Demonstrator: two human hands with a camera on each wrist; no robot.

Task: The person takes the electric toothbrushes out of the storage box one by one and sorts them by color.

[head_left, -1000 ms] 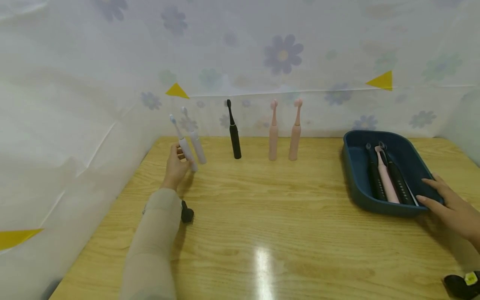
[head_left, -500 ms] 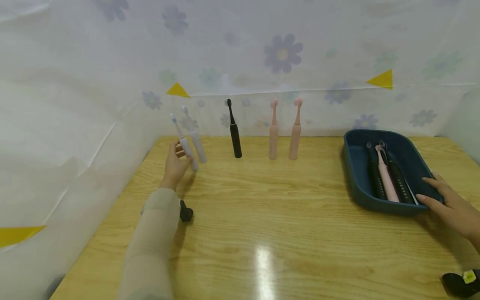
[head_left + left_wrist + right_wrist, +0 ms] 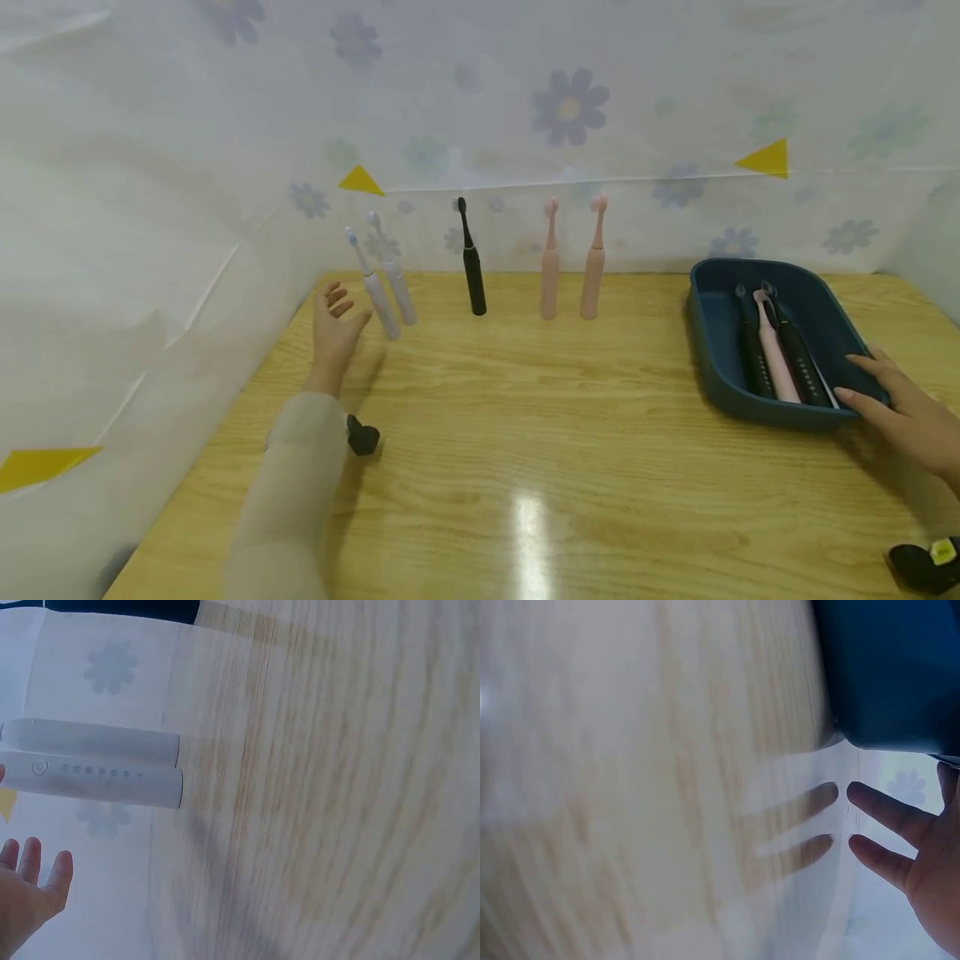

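My left hand (image 3: 333, 337) is beside the nearer white electric toothbrush (image 3: 382, 306), its fingers loosely spread and holding nothing. That toothbrush stands upright on its base, close to a second white one (image 3: 400, 293). In the left wrist view, a button and a row of small marks show on the nearer white handle (image 3: 105, 778). At the right, my right hand (image 3: 911, 421) rests at the near right corner of a dark blue bin (image 3: 705, 371), thumb and index finger over its rim. Two of its fingers (image 3: 889, 814) extend straight beneath the bin's side in the right wrist view.
Farther along the same row stand a black electric toothbrush (image 3: 474, 279) and two pink ones (image 3: 550, 283). Lying in the bin are black toothbrushes (image 3: 798, 362) and a pink one (image 3: 776, 358). A flowered white sheet (image 3: 465, 108) hangs behind the wooden table (image 3: 600, 467).
My left hand has let go of the nearer white toothbrush and moved a little left, its fingers opening. The toothbrush stays standing. My right hand keeps its place at the bin.
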